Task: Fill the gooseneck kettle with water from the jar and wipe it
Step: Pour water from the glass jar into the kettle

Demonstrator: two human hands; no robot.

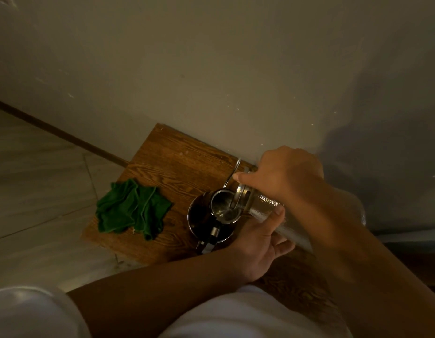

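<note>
A steel gooseneck kettle (202, 215) stands with its top uncovered on a wooden table (177, 157), its thin spout curving toward the wall. A clear glass jar (258, 203) lies tilted over the kettle's mouth, and water runs from its metal neck into the kettle. My right hand (284, 174) grips the jar from above near the neck. My left hand (255, 242) supports the jar from below, thumb against the glass, beside the kettle's dark handle. A crumpled green cloth (133, 208) lies on the table left of the kettle.
The table stands against a plain wall (211, 69). Pale floor tiles (40, 191) and a dark skirting strip lie to the left. My white clothing fills the bottom of the view.
</note>
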